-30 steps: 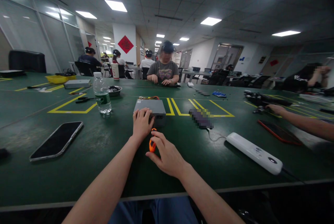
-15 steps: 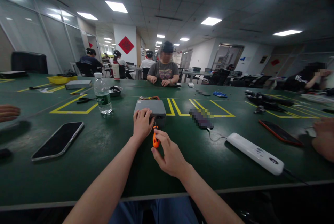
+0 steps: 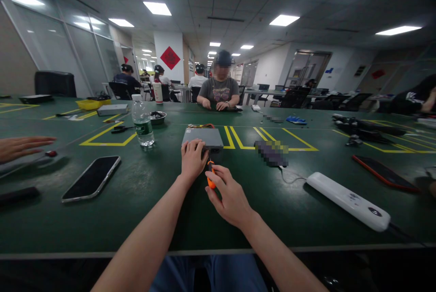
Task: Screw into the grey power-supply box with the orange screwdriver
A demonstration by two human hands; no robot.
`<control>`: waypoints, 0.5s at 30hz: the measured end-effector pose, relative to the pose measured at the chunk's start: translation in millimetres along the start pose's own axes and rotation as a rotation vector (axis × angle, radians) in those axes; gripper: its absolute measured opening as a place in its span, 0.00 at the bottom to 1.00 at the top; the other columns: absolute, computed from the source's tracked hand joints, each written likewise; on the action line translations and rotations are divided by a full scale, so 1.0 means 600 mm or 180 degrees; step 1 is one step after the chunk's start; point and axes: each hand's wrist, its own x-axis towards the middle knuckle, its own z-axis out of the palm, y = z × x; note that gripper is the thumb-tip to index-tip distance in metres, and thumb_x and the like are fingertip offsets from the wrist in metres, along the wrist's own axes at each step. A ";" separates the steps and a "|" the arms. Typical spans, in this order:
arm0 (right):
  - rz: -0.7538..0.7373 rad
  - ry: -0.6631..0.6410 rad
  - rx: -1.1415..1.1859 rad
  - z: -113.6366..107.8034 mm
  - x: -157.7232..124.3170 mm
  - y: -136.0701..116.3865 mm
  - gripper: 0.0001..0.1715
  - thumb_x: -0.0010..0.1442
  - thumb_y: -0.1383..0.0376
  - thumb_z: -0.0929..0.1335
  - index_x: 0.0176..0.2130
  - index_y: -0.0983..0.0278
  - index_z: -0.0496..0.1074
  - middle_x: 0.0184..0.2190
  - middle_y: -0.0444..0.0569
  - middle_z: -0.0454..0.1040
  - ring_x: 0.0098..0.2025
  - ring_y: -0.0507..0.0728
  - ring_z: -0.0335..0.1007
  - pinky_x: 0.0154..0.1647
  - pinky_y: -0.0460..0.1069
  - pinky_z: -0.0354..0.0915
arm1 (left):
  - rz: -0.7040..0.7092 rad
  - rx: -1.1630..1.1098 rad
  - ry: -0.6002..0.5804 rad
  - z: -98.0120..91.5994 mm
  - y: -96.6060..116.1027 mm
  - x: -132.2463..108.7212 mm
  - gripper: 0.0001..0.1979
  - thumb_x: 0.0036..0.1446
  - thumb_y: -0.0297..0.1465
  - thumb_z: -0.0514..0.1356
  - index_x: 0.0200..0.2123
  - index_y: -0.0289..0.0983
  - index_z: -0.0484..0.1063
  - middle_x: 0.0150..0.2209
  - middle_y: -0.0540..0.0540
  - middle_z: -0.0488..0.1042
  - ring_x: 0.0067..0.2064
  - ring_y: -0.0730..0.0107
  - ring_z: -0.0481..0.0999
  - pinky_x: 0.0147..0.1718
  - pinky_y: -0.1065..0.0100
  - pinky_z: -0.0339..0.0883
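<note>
A grey metal computer power supply (image 3: 203, 136) lies on the green table in front of me, with coloured wires at its far edge. My left hand (image 3: 194, 160) grips its near left part, fingers over the top and thumb at the front face. In my right hand (image 3: 227, 195) is an orange and black screwdriver (image 3: 211, 179), held between thumb and fingers. Its shaft points away from me at the front face of the power supply. The exact spot the tip meets is too small to make out.
Left stand a water bottle (image 3: 142, 121), a metal bowl (image 3: 158, 118) and a phone (image 3: 91, 178). Another person's hand (image 3: 25, 147) reaches in there. To the right are a white power strip (image 3: 347, 201) and an orange-edged phone (image 3: 384, 172). A person (image 3: 220, 90) sits opposite.
The view has turned slightly left, so everything sits further right. Another person's hand at the left edge shows more fully. My hands keep their places on the power supply and screwdriver.
</note>
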 end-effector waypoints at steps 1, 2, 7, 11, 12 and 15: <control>-0.0013 -0.0025 -0.0019 0.000 0.001 -0.001 0.16 0.63 0.64 0.61 0.51 0.62 0.62 0.51 0.57 0.63 0.49 0.60 0.67 0.45 0.53 0.67 | 0.0002 0.0004 0.0003 0.000 0.000 0.000 0.12 0.56 0.34 0.54 0.44 0.41 0.66 0.49 0.43 0.69 0.53 0.60 0.65 0.57 0.54 0.47; -0.0012 -0.0018 -0.0035 0.000 0.002 -0.002 0.15 0.63 0.65 0.60 0.51 0.62 0.62 0.51 0.58 0.63 0.49 0.60 0.66 0.45 0.54 0.67 | 0.0007 0.0009 0.0004 0.000 0.000 0.000 0.12 0.56 0.34 0.54 0.44 0.41 0.66 0.49 0.43 0.69 0.52 0.60 0.65 0.57 0.55 0.47; 0.0099 0.0213 0.0030 0.009 -0.001 0.010 0.13 0.64 0.61 0.62 0.47 0.63 0.62 0.50 0.58 0.66 0.49 0.61 0.67 0.46 0.56 0.67 | 0.0044 0.0035 0.0000 -0.004 0.000 0.000 0.12 0.56 0.33 0.54 0.44 0.40 0.66 0.49 0.43 0.69 0.54 0.61 0.64 0.57 0.56 0.47; 0.0184 0.0231 0.0161 0.006 -0.002 0.012 0.14 0.64 0.60 0.62 0.48 0.63 0.61 0.49 0.57 0.65 0.48 0.59 0.67 0.45 0.54 0.68 | 0.0023 0.0045 -0.0001 -0.003 0.000 0.000 0.12 0.56 0.33 0.54 0.44 0.40 0.66 0.49 0.43 0.69 0.54 0.61 0.64 0.58 0.56 0.47; 0.0161 0.0168 0.0185 0.004 -0.002 0.010 0.15 0.64 0.61 0.61 0.49 0.62 0.61 0.50 0.56 0.65 0.48 0.59 0.67 0.46 0.54 0.67 | 0.0017 0.0045 -0.0003 -0.003 0.000 0.000 0.12 0.56 0.33 0.54 0.44 0.41 0.66 0.49 0.43 0.69 0.54 0.61 0.64 0.58 0.56 0.47; 0.0063 -0.0012 0.0238 -0.001 0.000 0.003 0.16 0.64 0.63 0.60 0.52 0.60 0.63 0.53 0.55 0.62 0.48 0.58 0.68 0.47 0.52 0.67 | 0.0007 0.0047 -0.0009 -0.002 0.000 0.000 0.12 0.56 0.34 0.53 0.45 0.41 0.66 0.49 0.43 0.69 0.53 0.61 0.65 0.58 0.55 0.47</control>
